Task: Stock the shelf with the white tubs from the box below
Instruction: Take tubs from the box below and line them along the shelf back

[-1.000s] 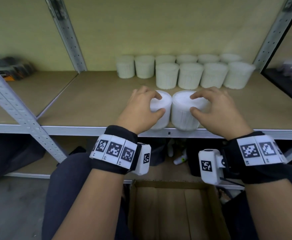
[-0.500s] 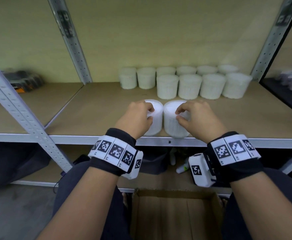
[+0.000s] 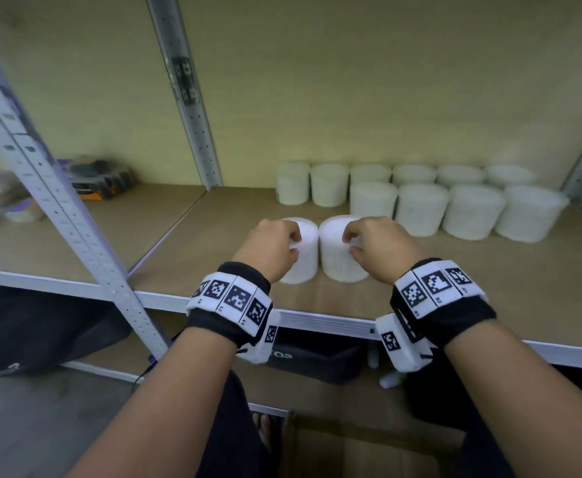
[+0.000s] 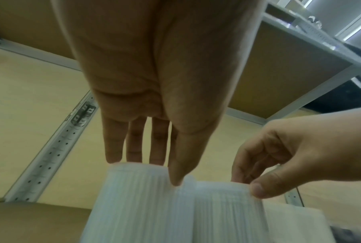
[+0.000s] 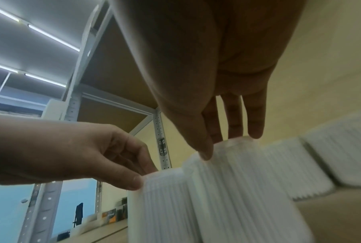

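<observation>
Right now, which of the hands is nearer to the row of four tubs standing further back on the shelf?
Right. The right hand holds a front tub just before the row of four tubs; the left hand holds the other front tub, further left.

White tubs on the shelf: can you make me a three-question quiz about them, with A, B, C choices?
1. Where do the left tub and right tub stand?
A in the box
B on the shelf, near its front edge
C on the floor

2. How many white tubs are on the shelf altogether?
A 5
B 12
C 20

3. How do those two front tubs stand?
A upright
B tipped over
C stacked

Answers:
B, the left hand and right hand pinch their rims on the shelf board.
B, ten back tubs in two rows, plus these two.
A, both sit on their bases, side by side.
</observation>
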`<action>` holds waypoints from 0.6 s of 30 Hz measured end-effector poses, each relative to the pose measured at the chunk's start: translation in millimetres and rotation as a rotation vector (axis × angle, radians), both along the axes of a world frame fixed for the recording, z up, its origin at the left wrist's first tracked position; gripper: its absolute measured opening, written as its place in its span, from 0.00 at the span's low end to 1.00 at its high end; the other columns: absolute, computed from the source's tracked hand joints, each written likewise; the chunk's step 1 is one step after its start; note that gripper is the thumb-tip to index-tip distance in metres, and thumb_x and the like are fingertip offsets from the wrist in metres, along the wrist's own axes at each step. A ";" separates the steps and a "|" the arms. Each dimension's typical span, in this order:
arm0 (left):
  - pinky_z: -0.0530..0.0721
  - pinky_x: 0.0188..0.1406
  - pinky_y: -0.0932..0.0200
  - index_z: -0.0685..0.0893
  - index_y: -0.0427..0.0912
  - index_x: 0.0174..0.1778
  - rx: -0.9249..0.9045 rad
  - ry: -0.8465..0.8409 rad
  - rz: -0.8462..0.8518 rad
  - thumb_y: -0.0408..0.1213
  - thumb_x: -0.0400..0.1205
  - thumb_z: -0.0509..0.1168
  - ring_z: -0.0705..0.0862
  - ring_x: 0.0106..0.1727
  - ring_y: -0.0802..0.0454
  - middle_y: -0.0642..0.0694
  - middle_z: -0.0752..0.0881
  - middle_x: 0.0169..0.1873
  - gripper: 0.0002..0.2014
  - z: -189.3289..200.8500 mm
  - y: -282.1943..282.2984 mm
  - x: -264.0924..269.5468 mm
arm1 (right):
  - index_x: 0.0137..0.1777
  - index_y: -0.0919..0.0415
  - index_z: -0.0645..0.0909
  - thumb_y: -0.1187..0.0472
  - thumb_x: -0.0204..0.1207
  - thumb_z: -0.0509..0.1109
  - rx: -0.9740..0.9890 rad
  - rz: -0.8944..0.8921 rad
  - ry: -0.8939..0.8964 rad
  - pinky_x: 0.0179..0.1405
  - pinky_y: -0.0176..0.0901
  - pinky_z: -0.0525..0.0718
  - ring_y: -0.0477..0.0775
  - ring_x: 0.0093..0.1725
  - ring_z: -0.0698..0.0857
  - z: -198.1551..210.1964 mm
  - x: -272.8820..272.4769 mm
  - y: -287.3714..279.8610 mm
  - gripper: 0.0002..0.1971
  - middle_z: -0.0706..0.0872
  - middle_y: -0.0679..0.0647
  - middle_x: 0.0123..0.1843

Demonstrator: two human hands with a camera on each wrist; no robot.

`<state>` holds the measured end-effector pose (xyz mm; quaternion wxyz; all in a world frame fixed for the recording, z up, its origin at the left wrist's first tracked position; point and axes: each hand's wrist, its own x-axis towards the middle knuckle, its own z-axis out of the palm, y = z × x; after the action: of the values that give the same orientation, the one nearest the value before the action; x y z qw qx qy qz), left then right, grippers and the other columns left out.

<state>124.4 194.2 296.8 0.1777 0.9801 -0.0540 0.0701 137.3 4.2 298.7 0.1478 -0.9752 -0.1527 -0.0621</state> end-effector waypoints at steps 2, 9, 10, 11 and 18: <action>0.82 0.63 0.50 0.84 0.44 0.61 0.018 0.005 0.019 0.35 0.80 0.65 0.84 0.60 0.45 0.43 0.86 0.61 0.13 0.9 6.1 14.1 | 0.62 0.54 0.83 0.66 0.78 0.63 0.011 0.006 0.006 0.58 0.43 0.79 0.59 0.64 0.82 1.0 15.6 7.6 0.16 0.84 0.56 0.65; 0.80 0.64 0.54 0.84 0.41 0.61 0.038 0.015 0.032 0.32 0.79 0.65 0.83 0.62 0.45 0.44 0.86 0.62 0.14 6.4 20.8 62.0 | 0.62 0.56 0.83 0.67 0.78 0.63 0.031 0.031 -0.008 0.58 0.42 0.79 0.59 0.63 0.83 -1.4 66.1 25.7 0.16 0.86 0.57 0.63; 0.80 0.64 0.55 0.85 0.41 0.61 0.041 0.009 0.028 0.31 0.79 0.66 0.83 0.62 0.46 0.44 0.86 0.61 0.14 7.2 21.8 68.5 | 0.62 0.56 0.83 0.67 0.78 0.62 0.026 0.033 -0.016 0.57 0.42 0.79 0.59 0.62 0.83 -1.9 73.3 27.4 0.16 0.86 0.57 0.63; 0.80 0.64 0.56 0.85 0.40 0.61 0.041 0.008 0.028 0.31 0.79 0.66 0.84 0.62 0.46 0.44 0.86 0.61 0.14 7.4 22.8 74.6 | 0.63 0.56 0.83 0.66 0.78 0.62 0.021 0.037 -0.017 0.56 0.42 0.78 0.59 0.62 0.83 -2.7 80.0 28.7 0.16 0.86 0.57 0.63; 0.76 0.57 0.64 0.85 0.39 0.59 -0.036 0.003 0.036 0.30 0.79 0.66 0.84 0.61 0.47 0.43 0.87 0.60 0.13 4.2 29.2 117.2 | 0.65 0.56 0.81 0.66 0.80 0.61 -0.017 0.043 -0.041 0.56 0.45 0.80 0.61 0.61 0.83 -5.8 117.6 30.8 0.17 0.85 0.59 0.62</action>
<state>241.6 223.5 301.0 0.1939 0.9777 -0.0349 0.0729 254.9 35.0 293.0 0.1377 -0.9713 -0.1774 -0.0778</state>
